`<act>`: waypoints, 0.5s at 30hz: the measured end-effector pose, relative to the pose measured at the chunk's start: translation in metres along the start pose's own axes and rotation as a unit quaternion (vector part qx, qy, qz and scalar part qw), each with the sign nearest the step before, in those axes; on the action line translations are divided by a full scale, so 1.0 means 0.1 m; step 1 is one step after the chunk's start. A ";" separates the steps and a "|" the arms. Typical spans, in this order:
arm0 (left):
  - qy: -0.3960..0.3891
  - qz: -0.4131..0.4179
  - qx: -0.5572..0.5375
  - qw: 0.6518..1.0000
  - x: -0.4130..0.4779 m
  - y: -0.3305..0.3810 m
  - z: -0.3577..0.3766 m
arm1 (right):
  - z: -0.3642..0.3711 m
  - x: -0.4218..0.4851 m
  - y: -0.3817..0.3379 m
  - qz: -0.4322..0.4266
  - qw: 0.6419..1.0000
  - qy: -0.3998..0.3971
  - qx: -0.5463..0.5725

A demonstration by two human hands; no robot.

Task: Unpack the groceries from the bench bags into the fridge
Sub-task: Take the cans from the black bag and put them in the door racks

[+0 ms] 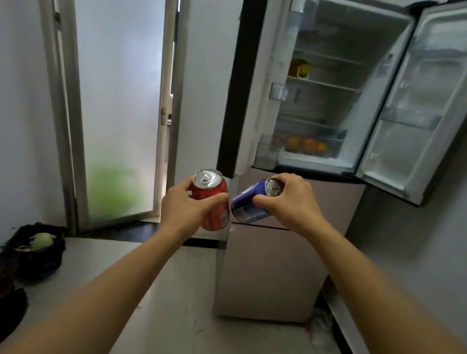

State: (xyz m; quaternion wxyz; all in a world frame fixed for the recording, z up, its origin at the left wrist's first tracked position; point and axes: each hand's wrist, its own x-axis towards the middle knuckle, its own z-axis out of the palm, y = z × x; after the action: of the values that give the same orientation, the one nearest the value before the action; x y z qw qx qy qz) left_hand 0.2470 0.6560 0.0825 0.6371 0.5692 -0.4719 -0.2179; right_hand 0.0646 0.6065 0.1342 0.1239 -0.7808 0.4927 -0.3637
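Fridge [362,31] ahead, upper doors swung open, oranges [307,144] in bottom drawer. Black bag [37,258] on bench [181,303], lower left. Left hand [184,206] wraps fingers round red can [212,192]; right hand [293,204] grips tilted blue can [248,205]. Cans almost touching, in front of fridge. Labels blurred, unreadable.

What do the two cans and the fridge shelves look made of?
Red can and blue can: metal, likely aluminium; bare silver tops with pull tabs, glossy printed sides. Fridge shelves: clear glass or plastic; see-through, pale edges, too blurred to settle.
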 end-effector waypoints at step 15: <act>-0.023 0.156 0.042 0.987 2.29 0.09 1.85 | -0.51 2.46 1.37 -0.108 0.988 0.057 -0.090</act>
State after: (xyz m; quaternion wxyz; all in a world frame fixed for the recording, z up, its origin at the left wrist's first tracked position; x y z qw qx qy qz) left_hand 0.1932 0.3755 0.1551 0.6279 0.5094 -0.5783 -0.1089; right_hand -0.0022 0.3375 0.2048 -0.0153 -0.8157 0.4423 -0.3726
